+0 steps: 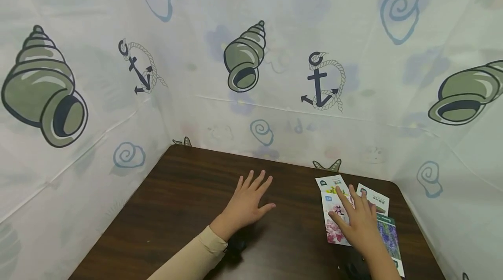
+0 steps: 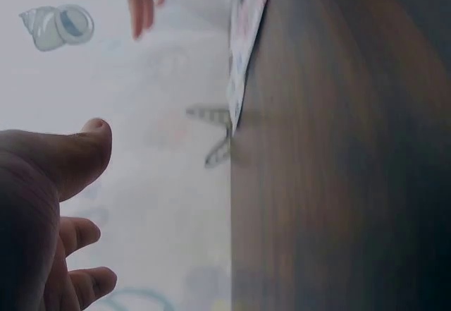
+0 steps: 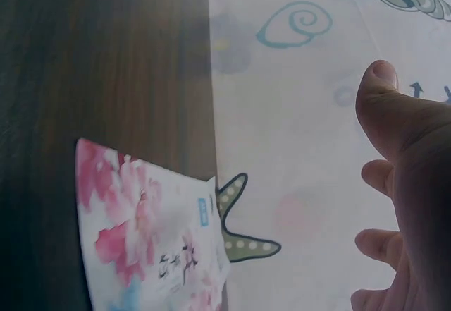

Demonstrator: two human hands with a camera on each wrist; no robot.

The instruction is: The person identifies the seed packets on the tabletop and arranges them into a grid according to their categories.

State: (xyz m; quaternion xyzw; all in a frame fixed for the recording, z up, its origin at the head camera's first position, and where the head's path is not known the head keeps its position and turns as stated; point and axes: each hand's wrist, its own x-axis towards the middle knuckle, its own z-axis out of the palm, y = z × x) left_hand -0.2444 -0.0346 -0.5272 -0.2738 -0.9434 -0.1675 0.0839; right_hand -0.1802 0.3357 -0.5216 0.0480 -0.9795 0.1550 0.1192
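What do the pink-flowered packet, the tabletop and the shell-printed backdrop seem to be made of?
Pink-flowered packet: probably smooth paper or thin card; crisp, flat edges and sharp printing suggest it.
Tabletop: dark brown wood or wood-look laminate, with streaky grain and a soft sheen; which one, I can't tell.
Backdrop: likely thin fabric or plastic sheeting, mostly matte, judging by its creases.

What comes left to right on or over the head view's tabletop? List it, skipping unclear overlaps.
Left hand → pink-flowered paper → purple-flowered paper. Right hand left out: it overlaps both papers.
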